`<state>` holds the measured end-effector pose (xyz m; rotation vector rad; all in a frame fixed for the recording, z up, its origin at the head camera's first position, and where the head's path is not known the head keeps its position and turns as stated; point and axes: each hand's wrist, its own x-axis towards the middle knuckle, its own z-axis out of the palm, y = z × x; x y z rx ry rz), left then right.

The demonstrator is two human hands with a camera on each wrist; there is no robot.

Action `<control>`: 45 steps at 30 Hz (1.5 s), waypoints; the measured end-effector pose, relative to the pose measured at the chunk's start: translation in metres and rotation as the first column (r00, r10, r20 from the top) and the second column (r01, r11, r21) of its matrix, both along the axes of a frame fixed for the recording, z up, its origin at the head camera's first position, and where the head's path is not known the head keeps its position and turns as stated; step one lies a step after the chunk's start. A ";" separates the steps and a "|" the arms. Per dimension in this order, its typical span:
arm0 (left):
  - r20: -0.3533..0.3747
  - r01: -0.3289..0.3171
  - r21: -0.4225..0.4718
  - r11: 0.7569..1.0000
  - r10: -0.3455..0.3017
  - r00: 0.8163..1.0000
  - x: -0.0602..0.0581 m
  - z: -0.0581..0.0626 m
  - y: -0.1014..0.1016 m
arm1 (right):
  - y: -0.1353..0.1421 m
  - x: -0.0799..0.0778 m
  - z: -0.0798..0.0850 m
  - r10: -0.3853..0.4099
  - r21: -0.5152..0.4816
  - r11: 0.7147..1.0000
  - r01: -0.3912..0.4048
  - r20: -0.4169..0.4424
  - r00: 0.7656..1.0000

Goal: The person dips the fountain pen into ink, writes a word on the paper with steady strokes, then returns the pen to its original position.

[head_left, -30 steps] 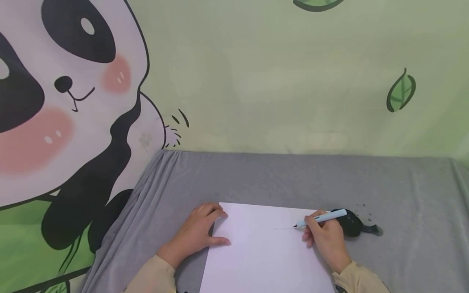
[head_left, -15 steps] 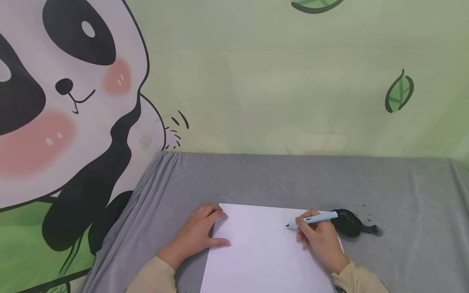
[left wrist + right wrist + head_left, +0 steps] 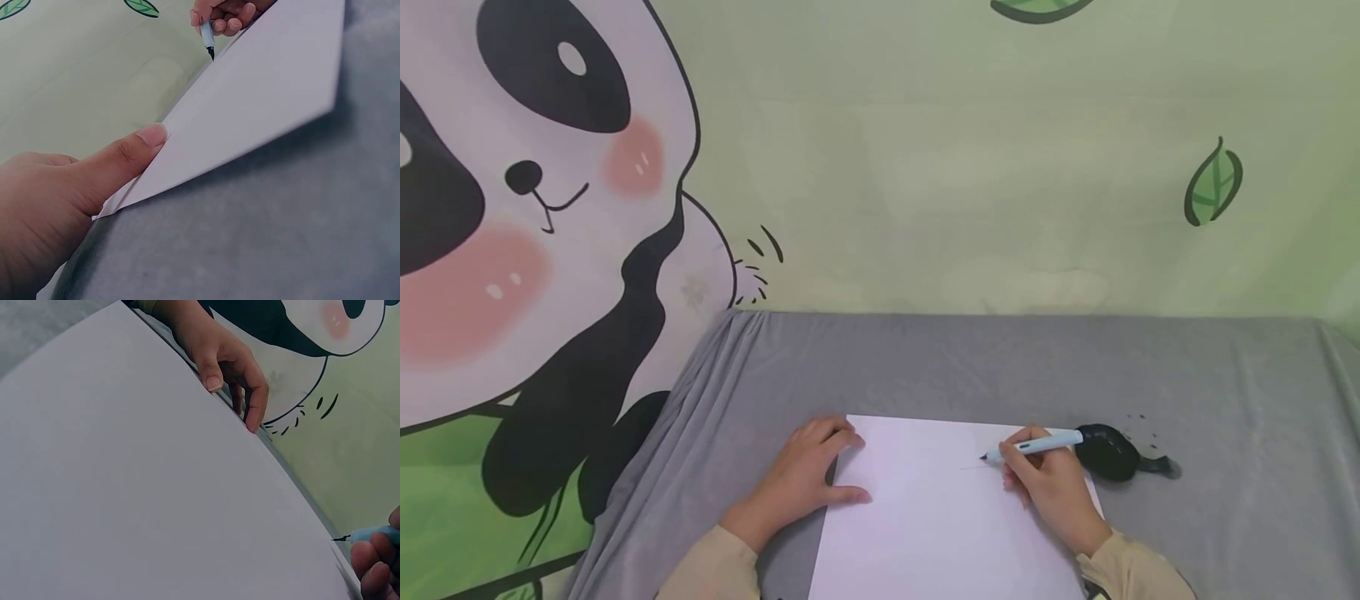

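A sheet of white paper (image 3: 925, 533) lies on the grey cloth. My left hand (image 3: 801, 467) rests at its upper left, thumb (image 3: 140, 140) and fingers apart, their tips on the paper's edge area. My right hand (image 3: 1052, 479) pinches a light blue fountain pen (image 3: 1045, 442), tilted with its dark nib (image 3: 986, 457) pointing left, close over the paper. A short thin line (image 3: 972, 468) shows on the paper just left of the nib. In the right wrist view the fountain pen (image 3: 375, 534) enters from the right edge, mostly covered by fingers.
Right of the paper lies a glossy black oval thing (image 3: 1108, 454) with a narrow tail; small dark specks (image 3: 1142, 417) dot the cloth beyond it. Grey cloth (image 3: 925, 358) covers the table up to a green wall (image 3: 925, 167) with a large panda picture (image 3: 572, 225).
My right hand with the fountain pen has moved left along the paper, its nib now slightly higher near the thin line. The left hand stays in place.
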<state>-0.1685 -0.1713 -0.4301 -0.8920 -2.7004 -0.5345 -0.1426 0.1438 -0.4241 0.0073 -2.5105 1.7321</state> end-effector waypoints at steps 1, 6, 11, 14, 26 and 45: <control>-0.003 0.000 -0.002 1.000 0.000 1.000 0.000 0.000 0.000 | 0.000 0.000 0.000 0.001 0.001 1.000 -0.001 0.001 1.000; -0.014 0.000 -0.010 1.000 0.000 1.000 -0.001 -0.002 0.000 | 0.000 0.001 -0.001 0.011 0.003 1.000 -0.011 -0.006 1.000; -0.012 0.004 -0.005 1.000 -0.004 1.000 -0.001 -0.001 0.001 | 0.000 0.001 0.000 0.006 0.000 1.000 -0.006 -0.015 1.000; -0.007 0.004 -0.004 1.000 -0.004 1.000 -0.001 -0.001 0.000 | 0.000 0.002 0.001 0.011 0.001 1.000 -0.011 -0.017 1.000; 0.010 -0.002 -0.017 1.000 0.002 1.000 -0.001 -0.001 -0.001 | 0.001 0.001 -0.001 0.008 0.023 1.000 -0.008 0.012 1.000; 0.001 -0.002 -0.007 1.000 0.002 1.000 0.000 -0.001 -0.001 | 0.001 0.003 0.002 0.033 0.046 0.998 -0.034 0.024 0.999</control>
